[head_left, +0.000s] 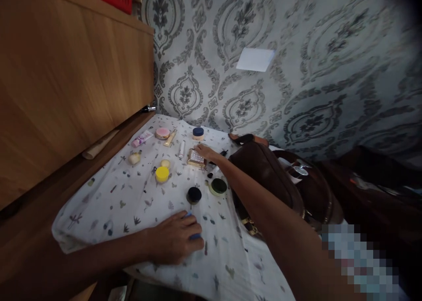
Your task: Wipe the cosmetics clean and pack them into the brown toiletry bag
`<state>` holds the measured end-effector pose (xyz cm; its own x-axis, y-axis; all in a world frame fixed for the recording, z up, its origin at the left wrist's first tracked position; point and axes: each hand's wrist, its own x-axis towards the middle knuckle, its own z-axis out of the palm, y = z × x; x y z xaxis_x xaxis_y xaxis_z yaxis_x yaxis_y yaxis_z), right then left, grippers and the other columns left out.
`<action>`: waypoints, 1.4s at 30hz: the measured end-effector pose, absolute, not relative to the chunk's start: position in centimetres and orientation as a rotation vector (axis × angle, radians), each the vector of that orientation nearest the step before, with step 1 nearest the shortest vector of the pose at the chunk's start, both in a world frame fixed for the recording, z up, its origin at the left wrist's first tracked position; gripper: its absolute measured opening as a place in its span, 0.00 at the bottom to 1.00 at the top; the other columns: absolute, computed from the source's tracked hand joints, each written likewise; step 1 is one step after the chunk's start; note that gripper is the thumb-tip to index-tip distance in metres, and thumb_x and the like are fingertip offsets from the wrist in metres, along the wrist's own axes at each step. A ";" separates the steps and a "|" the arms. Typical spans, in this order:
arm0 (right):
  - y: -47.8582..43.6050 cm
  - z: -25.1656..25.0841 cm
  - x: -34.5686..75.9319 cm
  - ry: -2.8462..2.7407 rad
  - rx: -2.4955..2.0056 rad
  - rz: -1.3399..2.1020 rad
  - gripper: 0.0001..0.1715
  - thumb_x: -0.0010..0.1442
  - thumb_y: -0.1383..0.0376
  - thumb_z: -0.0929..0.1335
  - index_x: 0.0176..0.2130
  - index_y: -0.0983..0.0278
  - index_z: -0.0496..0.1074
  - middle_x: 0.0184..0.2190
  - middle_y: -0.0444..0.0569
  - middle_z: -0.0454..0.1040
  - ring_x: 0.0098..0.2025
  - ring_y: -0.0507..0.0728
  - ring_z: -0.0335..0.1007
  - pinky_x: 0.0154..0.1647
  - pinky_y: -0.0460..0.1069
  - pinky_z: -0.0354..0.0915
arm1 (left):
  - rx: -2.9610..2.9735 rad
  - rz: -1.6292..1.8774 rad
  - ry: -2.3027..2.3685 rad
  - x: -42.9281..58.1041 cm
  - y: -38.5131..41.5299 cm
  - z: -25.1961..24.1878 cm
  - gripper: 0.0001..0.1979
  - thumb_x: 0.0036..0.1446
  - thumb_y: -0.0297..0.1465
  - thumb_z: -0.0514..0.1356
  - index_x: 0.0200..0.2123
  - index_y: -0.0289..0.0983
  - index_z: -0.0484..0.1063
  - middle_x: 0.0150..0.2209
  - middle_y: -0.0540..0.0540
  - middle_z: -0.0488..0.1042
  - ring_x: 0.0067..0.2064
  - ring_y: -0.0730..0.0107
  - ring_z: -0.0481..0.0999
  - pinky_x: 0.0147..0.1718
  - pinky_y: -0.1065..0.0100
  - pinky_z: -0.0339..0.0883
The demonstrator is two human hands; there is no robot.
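My left hand (176,239) rests near the front of the cloth, its fingers closed over a small blue thing (195,236) that is mostly hidden. Further back, my right hand (205,152) has its fingers on the upper right edge of a glittery gold case (196,157). Around that case are a white tube (182,149), a blue-lidded jar (198,133) and a dark slim item (224,153) partly behind my right wrist. Between my hands sit a black-lidded jar (194,195) and a green jar with a dark top (218,186).
A brown handbag (263,173) stands at the right. On the patterned white cloth (108,204) are a yellow-lidded jar (162,174), a pink compact (162,133), a beige tube (170,137) and a pink-and-white tube (142,138). A wooden cabinet (79,72) borders the left; patterned wall behind.
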<state>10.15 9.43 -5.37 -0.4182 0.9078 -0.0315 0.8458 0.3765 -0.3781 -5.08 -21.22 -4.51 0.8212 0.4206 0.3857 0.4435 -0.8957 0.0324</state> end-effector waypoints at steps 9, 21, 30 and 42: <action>9.3 -4.8 10.1 -2.298 -1.632 0.589 0.19 0.67 0.57 0.67 0.53 0.65 0.70 0.52 0.53 0.72 0.49 0.59 0.73 0.50 0.59 0.71 | -2.949 -0.598 -0.725 -4.9 -21.0 -4.8 0.02 0.60 0.26 0.59 0.37 0.37 0.70 0.38 0.46 0.73 0.38 0.65 0.67 0.41 0.61 0.58; -4.2 -1.3 9.2 -1.895 -1.128 0.572 0.22 0.66 0.64 0.60 0.57 0.64 0.69 0.53 0.56 0.75 0.53 0.61 0.73 0.53 0.56 0.71 | -2.898 -1.630 -1.459 -6.3 -18.6 -3.3 0.14 0.63 0.29 0.53 0.52 0.39 0.66 0.46 0.45 0.75 0.46 0.64 0.75 0.45 0.64 0.69; -16.4 -7.0 12.0 -1.807 -1.027 0.490 0.28 0.64 0.68 0.59 0.62 0.62 0.63 0.56 0.59 0.70 0.59 0.62 0.68 0.61 0.62 0.65 | -2.431 -2.082 -1.811 -4.0 -13.0 -2.1 0.14 0.66 0.38 0.52 0.52 0.40 0.62 0.47 0.43 0.72 0.46 0.63 0.74 0.49 0.60 0.69; -17.1 -7.8 12.5 -1.462 -1.036 0.858 0.30 0.63 0.62 0.65 0.63 0.56 0.61 0.62 0.54 0.65 0.63 0.60 0.63 0.67 0.61 0.56 | -2.759 -0.924 -1.440 -2.6 -14.3 -5.4 0.10 0.68 0.36 0.50 0.44 0.37 0.67 0.41 0.44 0.70 0.44 0.61 0.70 0.40 0.62 0.68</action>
